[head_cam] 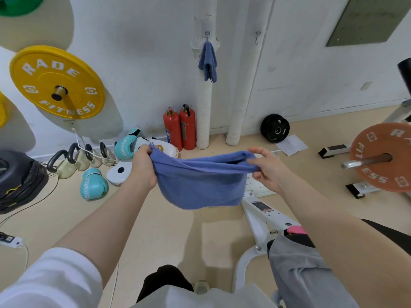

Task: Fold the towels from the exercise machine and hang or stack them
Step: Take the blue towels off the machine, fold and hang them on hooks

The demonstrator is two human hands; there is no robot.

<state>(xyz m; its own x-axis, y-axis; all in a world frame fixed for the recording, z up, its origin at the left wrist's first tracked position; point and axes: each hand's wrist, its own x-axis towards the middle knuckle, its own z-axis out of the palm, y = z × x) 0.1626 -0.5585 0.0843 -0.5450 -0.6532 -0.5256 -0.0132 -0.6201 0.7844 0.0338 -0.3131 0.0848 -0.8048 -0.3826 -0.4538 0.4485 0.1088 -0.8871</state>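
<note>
I hold a blue towel (200,183) stretched out in the air in front of me, doubled over so its lower edge hangs loose. My left hand (142,167) grips its left top corner. My right hand (269,167) pinches the right top corner between thumb and fingers. A second blue towel (208,61) hangs from a hook on the white padded pillar at the wall. A grey towel (298,270) lies draped over the white exercise machine (260,221) at the lower right, with a pink cloth (295,230) showing just above it.
Two red fire extinguishers (180,130) stand at the wall. Kettlebells (73,158), teal boxing gloves (94,183) and white pads lie on the floor to the left. A yellow weight plate (55,81) hangs on the wall. A barbell with an orange plate (382,156) is at the right.
</note>
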